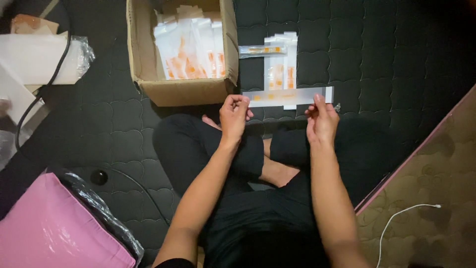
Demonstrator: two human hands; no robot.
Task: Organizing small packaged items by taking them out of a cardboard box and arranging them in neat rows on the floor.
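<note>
Head view | clear packet strip (287, 96) stretched between hands | left fingers (238, 101) and right fingers (317, 101) pinch its ends

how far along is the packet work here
Done, apparently: a few flat packets lie on the black mat. In hand: the left hand and right hand hold one long clear strip. Left: the cardboard box looks still full.

You sit cross-legged on a black quilted mattress (396, 54). On it, ahead of you, stands an open cardboard box (181, 92); just right of the box lies a small pile of clear packets with orange print (280, 67). A black cable (49, 79) runs across the left side, beside white plastic-wrapped sheets (34, 57).
</note>
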